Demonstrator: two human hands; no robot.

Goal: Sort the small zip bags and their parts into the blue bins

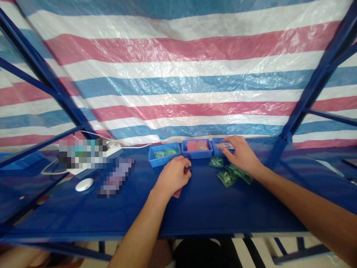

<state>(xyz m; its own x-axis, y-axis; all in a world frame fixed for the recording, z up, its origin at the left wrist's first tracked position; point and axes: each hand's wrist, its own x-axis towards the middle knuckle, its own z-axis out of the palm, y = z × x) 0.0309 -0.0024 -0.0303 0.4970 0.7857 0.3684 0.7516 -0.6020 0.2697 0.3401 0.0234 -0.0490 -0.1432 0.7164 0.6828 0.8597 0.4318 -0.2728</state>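
Left forearm [139, 227] closest, left hand [174, 176] half-curled over a red packet [177, 193] on the blue table [209, 212], grip unclear, right hand [238, 152] at clear packets [219, 145] in the rightmost blue bin [217, 152], pinch unconfirmed; packets probably light, floppy, slippery, so best taken by an edge.

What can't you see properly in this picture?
All in the head view:
- Red piece: mostly hidden by the left hand.
- Right-hand blue bin: the right hand covers part of what's inside, and its fingertips' grip is unclear.
- Green packets: what's in them is too small and blurry.
- Purplish thing: scrambled by blocky squares.
- Dark thing: cut off by the right edge.
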